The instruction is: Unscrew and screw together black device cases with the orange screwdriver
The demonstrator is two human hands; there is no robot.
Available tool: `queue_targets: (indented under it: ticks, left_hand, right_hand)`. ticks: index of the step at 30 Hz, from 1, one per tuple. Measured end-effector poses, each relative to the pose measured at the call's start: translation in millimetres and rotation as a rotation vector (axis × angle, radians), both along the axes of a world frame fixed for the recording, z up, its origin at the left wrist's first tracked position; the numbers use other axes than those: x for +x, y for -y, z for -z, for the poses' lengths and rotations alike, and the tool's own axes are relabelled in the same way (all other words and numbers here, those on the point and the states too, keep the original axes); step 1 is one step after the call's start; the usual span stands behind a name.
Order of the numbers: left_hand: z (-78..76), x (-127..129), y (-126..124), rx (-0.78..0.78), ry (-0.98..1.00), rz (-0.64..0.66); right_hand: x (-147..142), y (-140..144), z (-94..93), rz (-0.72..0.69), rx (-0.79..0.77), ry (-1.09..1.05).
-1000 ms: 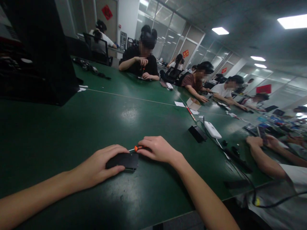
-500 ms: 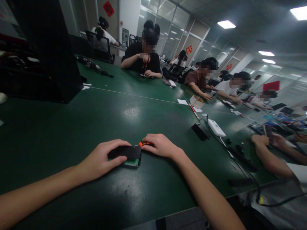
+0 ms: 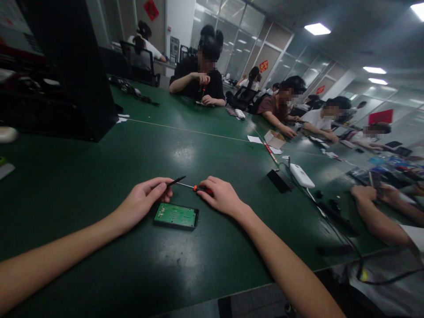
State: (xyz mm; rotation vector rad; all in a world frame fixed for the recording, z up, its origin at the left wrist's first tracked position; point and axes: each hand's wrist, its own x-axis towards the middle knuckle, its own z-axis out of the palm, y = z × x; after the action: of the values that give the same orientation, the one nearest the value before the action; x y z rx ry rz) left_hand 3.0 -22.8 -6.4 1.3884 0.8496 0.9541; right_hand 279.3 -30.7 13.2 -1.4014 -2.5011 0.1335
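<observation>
A small black case with a green circuit board (image 3: pixel 176 216) showing inside lies open on the green table (image 3: pixel 99 185), between my hands. My left hand (image 3: pixel 143 199) pinches a thin black cover (image 3: pixel 175 180), lifted and tilted just above the board's far left corner. My right hand (image 3: pixel 221 196) grips a small screwdriver with an orange collar (image 3: pixel 198 189), its metal shaft pointing left toward the cover.
A big black box (image 3: pixel 66 75) stands at the far left. To the right lie a black block (image 3: pixel 280 180), a white device (image 3: pixel 300 175), cables and a small cardboard box (image 3: pixel 274 139). Several people sit along the far and right edges; a person's arm (image 3: pixel 374 216) rests at right.
My left hand has lifted the black cover off the case, baring the green board. My right hand with the screwdriver has drawn slightly back from it.
</observation>
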Motion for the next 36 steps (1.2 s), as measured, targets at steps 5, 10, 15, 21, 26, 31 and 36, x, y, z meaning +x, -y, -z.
queue_targets:
  ticks: [5, 10, 15, 21, 26, 31, 36]
  left_hand:
    - [0.0, 0, -1, -0.007, 0.021, -0.004]
    - [7.2, 0, -4, 0.001, 0.068, -0.007]
    - [11.0, 0, -5, -0.056, 0.085, -0.026]
    - [6.0, 3, -4, -0.138, 0.162, -0.059]
    - [2.0, 6, -3, -0.148, 0.193, -0.09]
    - [-0.1, 5, -3, -0.064, 0.111, -0.056]
    - [-7.8, 6, 4, 0.057, -0.043, -0.011]
  right_hand:
    - [-2, 1, -2.4, -0.015, 0.034, -0.048]
    - [-3, 2, -4.1, -0.05, 0.057, -0.09]
    - [-6, 6, -7.1, -0.159, 0.115, -0.194]
    - [-31, 24, -9.8, -0.347, 0.111, -0.266]
    - [-62, 48, -14.2, -0.291, 0.024, -0.095]
    - [-42, 73, -30.5, -0.193, 0.075, -0.1]
    - [68, 98, -45.6, 0.301, 0.299, -0.101]
